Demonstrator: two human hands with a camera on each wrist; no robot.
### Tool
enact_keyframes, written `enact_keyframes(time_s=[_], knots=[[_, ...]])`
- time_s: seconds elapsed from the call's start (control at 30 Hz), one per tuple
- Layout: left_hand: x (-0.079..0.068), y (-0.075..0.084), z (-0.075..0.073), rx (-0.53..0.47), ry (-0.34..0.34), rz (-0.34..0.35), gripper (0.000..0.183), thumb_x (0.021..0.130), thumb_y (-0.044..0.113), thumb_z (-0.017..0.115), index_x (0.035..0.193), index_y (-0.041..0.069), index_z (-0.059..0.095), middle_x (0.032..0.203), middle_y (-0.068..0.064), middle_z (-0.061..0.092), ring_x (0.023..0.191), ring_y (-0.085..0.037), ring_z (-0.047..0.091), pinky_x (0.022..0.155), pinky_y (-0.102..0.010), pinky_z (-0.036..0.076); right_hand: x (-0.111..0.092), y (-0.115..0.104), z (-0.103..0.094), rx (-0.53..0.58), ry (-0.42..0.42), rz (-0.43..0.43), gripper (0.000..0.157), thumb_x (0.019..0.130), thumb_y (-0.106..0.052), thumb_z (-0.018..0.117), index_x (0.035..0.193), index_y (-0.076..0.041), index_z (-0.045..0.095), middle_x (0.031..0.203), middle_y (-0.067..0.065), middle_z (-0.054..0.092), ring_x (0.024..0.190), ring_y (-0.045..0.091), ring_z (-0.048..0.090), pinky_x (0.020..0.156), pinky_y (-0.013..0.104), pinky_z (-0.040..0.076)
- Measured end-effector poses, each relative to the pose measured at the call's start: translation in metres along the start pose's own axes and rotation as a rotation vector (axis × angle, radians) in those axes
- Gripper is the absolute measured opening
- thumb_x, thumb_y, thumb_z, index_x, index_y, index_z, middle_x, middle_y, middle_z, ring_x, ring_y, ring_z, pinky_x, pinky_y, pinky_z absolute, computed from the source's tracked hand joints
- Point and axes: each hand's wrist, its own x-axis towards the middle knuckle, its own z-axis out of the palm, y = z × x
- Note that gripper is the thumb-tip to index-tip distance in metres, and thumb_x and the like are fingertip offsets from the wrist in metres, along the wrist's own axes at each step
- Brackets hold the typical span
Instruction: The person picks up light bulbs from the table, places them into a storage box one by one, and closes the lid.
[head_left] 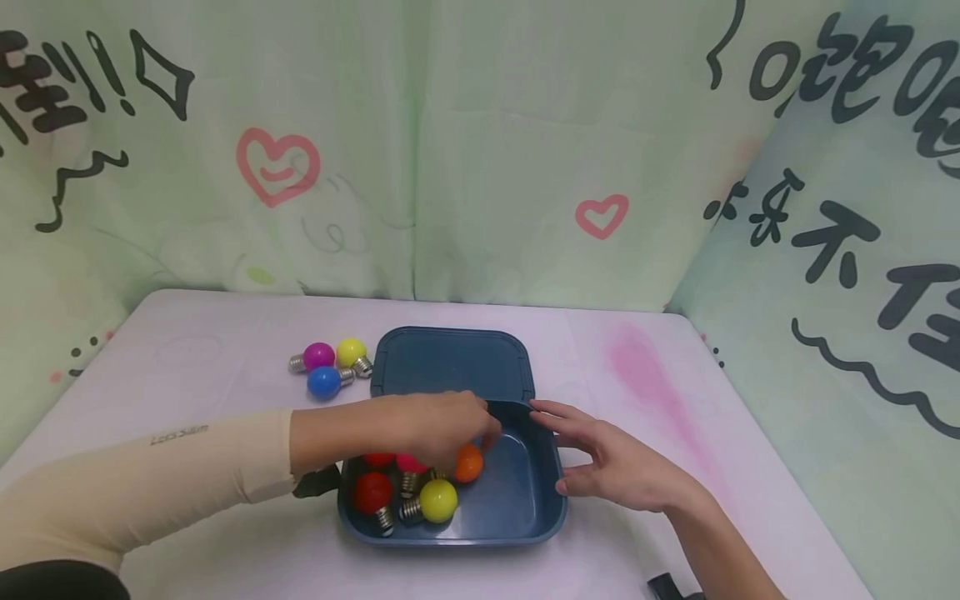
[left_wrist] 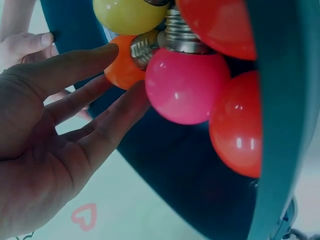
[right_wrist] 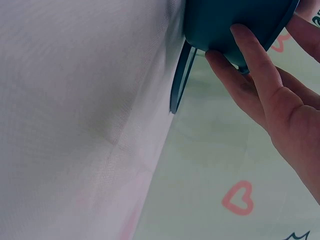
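Note:
In the head view, a dark blue plastic box (head_left: 517, 533) stands on the table with several coloured light bulbs in its left part. My left hand (head_left: 442, 425) reaches down into it from the left. Its thumb and fingers pinch the orange light bulb (left_wrist: 121, 70), seen close up in the left wrist view. A pink bulb (left_wrist: 185, 87) lies right beside those fingertips, with red bulbs (left_wrist: 237, 125) and a yellow bulb (head_left: 438, 501) around. On the box's right side, my right hand (head_left: 618, 458) rests with extended fingers against the rim and outer wall.
Behind the box lies its blue lid (head_left: 453, 362). Left of the lid are a magenta bulb (head_left: 319, 356), a yellow bulb (head_left: 351, 352) and a blue bulb (head_left: 324, 382). A printed curtain (head_left: 480, 167) hangs along the table's back edge.

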Motion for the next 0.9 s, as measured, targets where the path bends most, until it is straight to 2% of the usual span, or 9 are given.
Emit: enact_keyframes(time_s=[0.13, 0.23, 0.37, 0.47, 0.6, 0.8, 0.9], knots=[[-0.003, -0.002, -0.005, -0.014, 0.021, 0.004, 0.041, 0.084, 0.003, 0.083, 0.121, 0.018, 0.073, 0.117, -0.002, 0.068, 0.102, -0.013, 0.058, 0.075, -0.019, 0.058, -0.001, -0.001, 0.0, -0.003, 0.004, -0.002, 0.08, 0.094, -0.007, 0.071, 0.163, -0.02, 0.035, 0.171, 0.006, 0.029, 0.145, 0.048, 0.043, 0.105, 0.039, 0.055], [-0.006, -0.005, -0.008, -0.018, 0.038, 0.003, 0.039, 0.085, 0.004, 0.083, 0.12, 0.016, 0.073, 0.116, -0.003, 0.069, 0.103, -0.013, 0.058, 0.078, -0.02, 0.057, -0.001, -0.001, -0.001, -0.004, 0.005, -0.004, 0.08, 0.094, -0.006, 0.071, 0.163, -0.019, 0.035, 0.171, 0.007, 0.029, 0.145, 0.049, 0.043, 0.105, 0.04, 0.056], [-0.01, -0.007, -0.014, -0.014, 0.066, 0.001, 0.039, 0.085, 0.007, 0.084, 0.122, 0.015, 0.073, 0.117, -0.003, 0.07, 0.107, -0.014, 0.059, 0.083, -0.022, 0.058, -0.001, -0.001, -0.001, -0.002, 0.005, -0.007, 0.079, 0.094, -0.005, 0.071, 0.163, -0.018, 0.035, 0.171, 0.007, 0.029, 0.145, 0.049, 0.043, 0.105, 0.04, 0.055], [-0.015, -0.011, -0.018, -0.021, 0.094, 0.005, 0.039, 0.085, 0.011, 0.085, 0.123, 0.014, 0.072, 0.118, -0.004, 0.069, 0.107, -0.016, 0.059, 0.082, -0.024, 0.059, -0.001, -0.001, -0.001, -0.006, 0.008, -0.008, 0.077, 0.094, -0.006, 0.071, 0.162, -0.016, 0.036, 0.171, 0.007, 0.029, 0.145, 0.048, 0.044, 0.107, 0.047, 0.054], [-0.023, -0.02, -0.022, -0.055, 0.138, 0.014, 0.038, 0.086, 0.013, 0.084, 0.122, 0.013, 0.072, 0.117, -0.008, 0.069, 0.106, -0.019, 0.062, 0.079, -0.028, 0.06, -0.001, -0.001, 0.0, -0.009, 0.012, -0.006, 0.075, 0.094, -0.007, 0.071, 0.161, -0.012, 0.039, 0.171, 0.007, 0.029, 0.144, 0.048, 0.044, 0.108, 0.055, 0.051], [-0.035, -0.038, -0.029, -0.082, 0.227, -0.022, 0.036, 0.087, 0.011, 0.083, 0.121, 0.014, 0.071, 0.112, -0.009, 0.07, 0.096, -0.018, 0.065, 0.076, -0.027, 0.061, -0.001, -0.002, 0.002, -0.01, 0.027, 0.028, 0.079, 0.093, -0.008, 0.073, 0.162, -0.019, 0.037, 0.17, 0.007, 0.031, 0.144, 0.047, 0.046, 0.108, 0.054, 0.052], [-0.041, -0.048, -0.033, -0.078, 0.274, -0.037, 0.035, 0.087, 0.01, 0.082, 0.119, 0.014, 0.071, 0.109, -0.008, 0.071, 0.091, -0.017, 0.066, 0.076, -0.026, 0.061, -0.001, -0.002, 0.002, -0.013, 0.032, 0.031, 0.078, 0.092, -0.008, 0.074, 0.162, -0.018, 0.039, 0.17, 0.006, 0.031, 0.144, 0.047, 0.046, 0.108, 0.053, 0.053]])
